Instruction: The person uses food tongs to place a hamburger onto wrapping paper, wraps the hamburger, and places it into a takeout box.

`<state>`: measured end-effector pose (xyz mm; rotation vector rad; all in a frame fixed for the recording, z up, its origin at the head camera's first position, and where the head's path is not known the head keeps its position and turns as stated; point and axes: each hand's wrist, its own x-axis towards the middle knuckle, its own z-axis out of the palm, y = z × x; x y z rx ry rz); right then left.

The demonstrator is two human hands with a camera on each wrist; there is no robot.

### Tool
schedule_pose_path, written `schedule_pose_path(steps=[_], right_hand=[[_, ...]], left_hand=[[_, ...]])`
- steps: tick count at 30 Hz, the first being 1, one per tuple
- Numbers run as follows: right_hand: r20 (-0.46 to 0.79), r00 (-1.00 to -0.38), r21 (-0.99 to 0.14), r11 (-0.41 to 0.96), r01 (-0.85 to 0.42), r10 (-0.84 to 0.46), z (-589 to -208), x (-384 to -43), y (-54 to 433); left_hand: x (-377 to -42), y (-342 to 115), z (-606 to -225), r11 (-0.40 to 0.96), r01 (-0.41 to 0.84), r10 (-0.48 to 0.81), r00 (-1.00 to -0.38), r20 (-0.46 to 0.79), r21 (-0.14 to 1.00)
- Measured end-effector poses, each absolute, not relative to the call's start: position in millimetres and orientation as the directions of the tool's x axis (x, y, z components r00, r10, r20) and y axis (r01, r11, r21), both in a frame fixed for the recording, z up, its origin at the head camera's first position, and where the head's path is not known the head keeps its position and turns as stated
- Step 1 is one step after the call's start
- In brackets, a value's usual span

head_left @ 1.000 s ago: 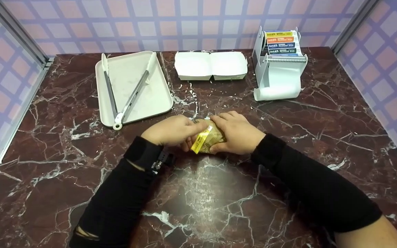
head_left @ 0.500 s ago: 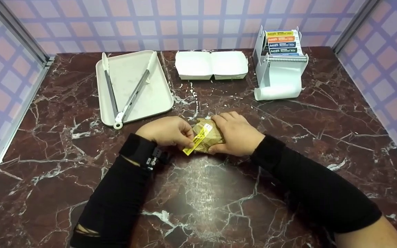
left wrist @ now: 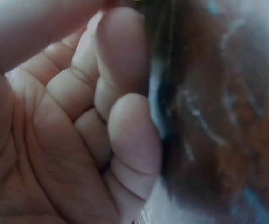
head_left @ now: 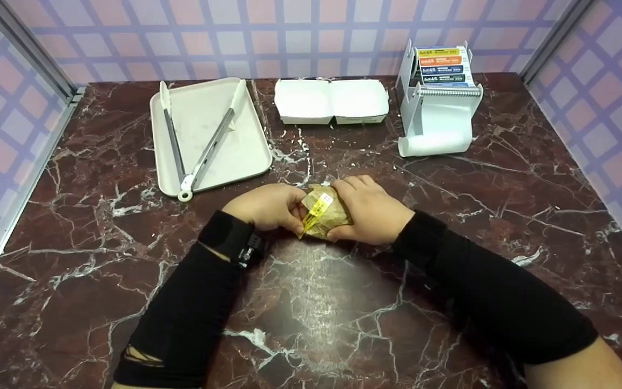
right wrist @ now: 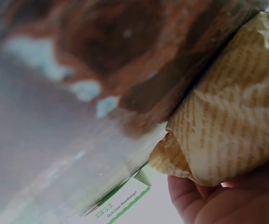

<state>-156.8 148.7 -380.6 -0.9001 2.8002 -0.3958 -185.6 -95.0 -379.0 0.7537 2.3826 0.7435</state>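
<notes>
Against the right hand lies a bundle (paper-wrapped).

Checked walls, tongs, burger box — it's a food-prep booth.

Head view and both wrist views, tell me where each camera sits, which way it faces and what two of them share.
Head: worn on the head, facing forward and down over the tabletop; left hand, right hand and black sleeves show.
Left wrist: on that wrist, looking at the left hand's palm and curled fingers, the tabletop blurred beside them.
Right wrist: on that wrist, looking at the wrapped package; only part of the right hand shows.
Shared: head and right wrist both show the wrapped package and white box.
</notes>
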Motion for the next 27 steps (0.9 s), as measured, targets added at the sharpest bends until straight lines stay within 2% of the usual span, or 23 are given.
schedule_pose_path(steps=[6,11,16,20,23,27], right_hand=[[-0.083,-0.797,-0.332,0.77,-0.544,-0.599,-381.0,-157.5,150.4],[-0.081,-0.8,-0.355,0.767,-0.534,-0.594,-381.1,-157.4,151.2],[-0.092,-0.819,-0.367,0.783,-0.501,-0.567,-380.4,-156.5,151.3],[-0.09,-0.846,-0.343,0.814,-0.469,-0.525,-379.1,-155.9,149.9],[-0.066,-0.867,-0.288,0.841,-0.458,-0.494,-379.5,-153.9,147.6],[-0.03,-0.884,-0.204,0.868,-0.452,-0.467,-380.8,-150.7,144.0]], left_hand=[[-184.4,-87.2,-383.7,0.685,0.387,0.633,-0.736,-0.24,0.617],[-182.6,-82.7,-384.8,0.672,0.339,0.599,-0.771,-0.215,0.658],[-182.4,-79.0,-385.6,0.65,0.21,0.524,-0.82,-0.23,0.73],[-180.5,-76.7,-383.7,0.571,0.004,0.436,-0.848,-0.3,0.821],[-176.6,-73.5,-376.9,0.523,-0.114,0.351,-0.874,-0.336,0.845],[-166.4,-62.7,-363.4,0.594,-0.095,0.257,-0.918,-0.3,0.799]])
